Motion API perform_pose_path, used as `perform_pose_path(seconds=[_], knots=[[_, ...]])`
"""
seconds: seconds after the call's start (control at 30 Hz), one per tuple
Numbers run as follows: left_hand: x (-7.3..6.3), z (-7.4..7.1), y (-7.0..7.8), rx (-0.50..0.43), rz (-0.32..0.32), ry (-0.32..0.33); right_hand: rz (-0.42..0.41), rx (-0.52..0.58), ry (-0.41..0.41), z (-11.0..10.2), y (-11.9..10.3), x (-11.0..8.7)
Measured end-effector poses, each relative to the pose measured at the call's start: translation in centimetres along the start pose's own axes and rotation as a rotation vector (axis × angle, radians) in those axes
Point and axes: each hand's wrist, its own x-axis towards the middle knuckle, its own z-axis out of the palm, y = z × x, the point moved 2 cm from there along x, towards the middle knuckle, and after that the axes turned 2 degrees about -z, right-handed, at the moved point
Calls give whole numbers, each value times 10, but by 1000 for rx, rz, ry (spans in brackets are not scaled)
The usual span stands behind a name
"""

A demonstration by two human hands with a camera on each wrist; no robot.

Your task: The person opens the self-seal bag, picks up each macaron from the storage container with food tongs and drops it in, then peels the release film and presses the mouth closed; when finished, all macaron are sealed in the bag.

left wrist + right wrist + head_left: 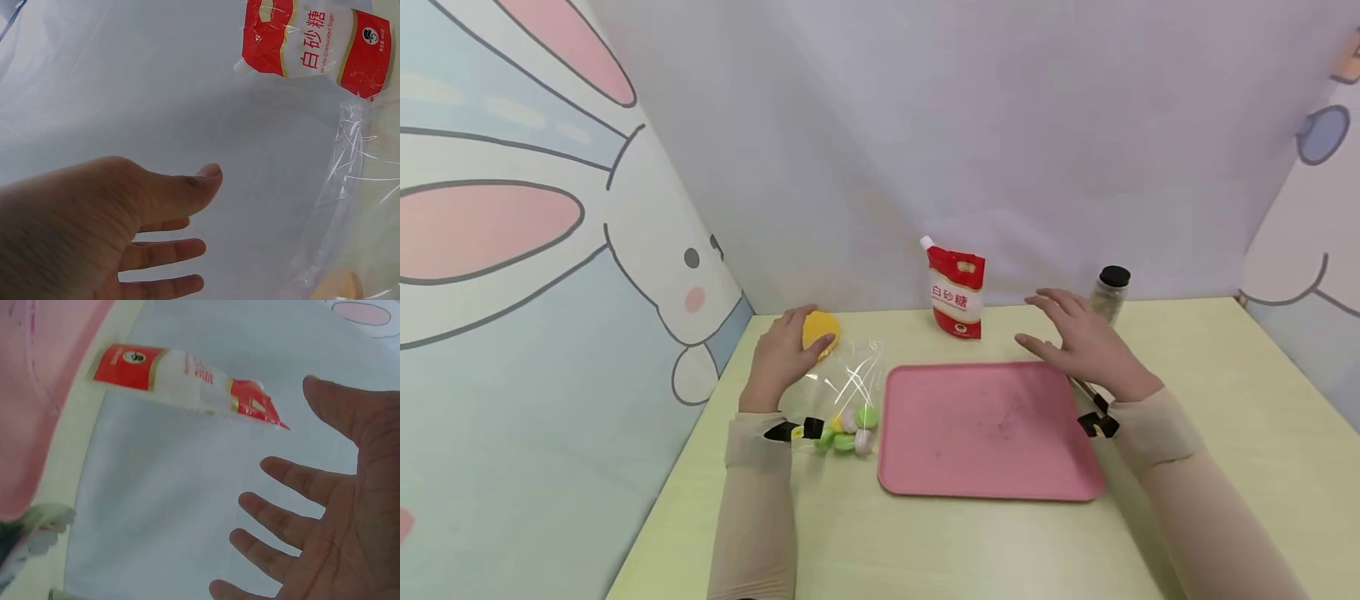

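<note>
My left hand (784, 358) hovers with fingers spread, holding nothing, in front of a yellow round object (823, 332) it partly hides. Beside its wrist lies a clear plastic bag (861, 375) with green, pale and yellow macaron-like pieces (845, 442) in its lower part. Over the far right corner of a pink tray (985, 433), my right hand (1086, 343) is held up, also with loose, spread fingers and nothing in them. Between the hands, a red and white pouch of white granulated sugar (957, 293) stands upright behind the tray; both wrist views show it apart from the fingers.
Just behind the right hand stands a clear jar (1108, 298) with a black lid. Something slim and dark (1088, 392) lies by the tray's right edge, partly hidden by that hand. A pale wall (865, 167) rises at the table's back, with a rabbit-printed panel (655, 275) on the left.
</note>
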Motion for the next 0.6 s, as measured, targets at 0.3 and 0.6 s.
perform_pose_path(seconds=[0.3,0.6], knots=[[-5,2,-2,140,-64,33,121,-167,-140,1,9,-11],[-3,2,0,250,-114,65,195,-226,-209,-2,9,-19]])
